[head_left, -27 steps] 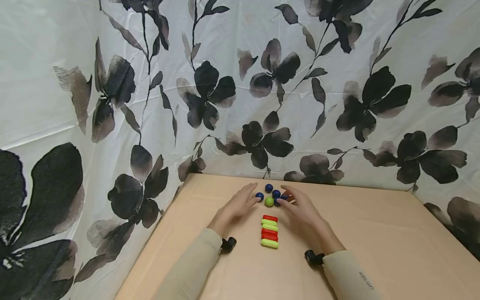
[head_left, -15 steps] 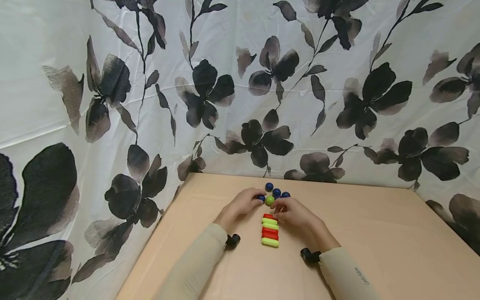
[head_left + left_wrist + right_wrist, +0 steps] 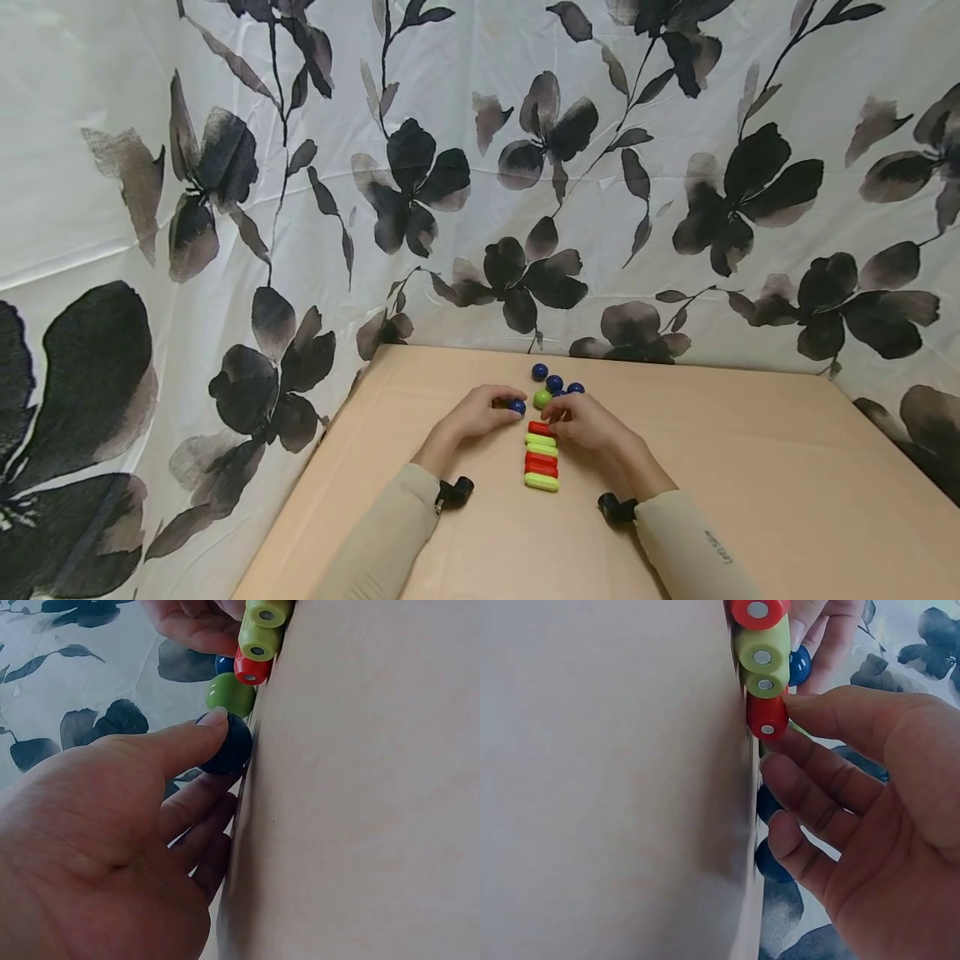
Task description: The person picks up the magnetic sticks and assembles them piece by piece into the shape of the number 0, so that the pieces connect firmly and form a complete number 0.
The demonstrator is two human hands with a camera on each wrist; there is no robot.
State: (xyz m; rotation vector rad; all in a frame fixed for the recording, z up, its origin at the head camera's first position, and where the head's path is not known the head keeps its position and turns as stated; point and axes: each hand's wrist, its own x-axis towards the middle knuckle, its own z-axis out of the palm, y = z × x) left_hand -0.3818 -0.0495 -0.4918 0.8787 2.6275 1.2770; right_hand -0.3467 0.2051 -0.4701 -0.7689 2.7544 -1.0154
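My left hand (image 3: 480,414) pinches a blue ball (image 3: 231,748) between thumb and fingers, low at the tabletop and left of the other balls. At the far end of a row of red and yellow-green magnetic rods, my right hand (image 3: 592,423) holds the last red rod (image 3: 766,716) with thumb and forefinger. Its other fingers are bent loosely. The rest of the row, such as a red rod (image 3: 542,470) near the front, lies side by side on the table. Just beyond the row sits a green ball (image 3: 542,398). Several blue balls (image 3: 540,372) cluster behind it, one partly hidden by my right hand.
The tan tabletop (image 3: 750,467) ends at the back against a hanging white cloth (image 3: 435,292) with dark flowers. More of this cloth hangs along the left side. A black wrist camera (image 3: 456,492) is strapped to each forearm.
Both hands were spread around the balls at first. My left fingers took the blue ball and drew it slightly nearer; my right hand left the balls and came to the far red rod.
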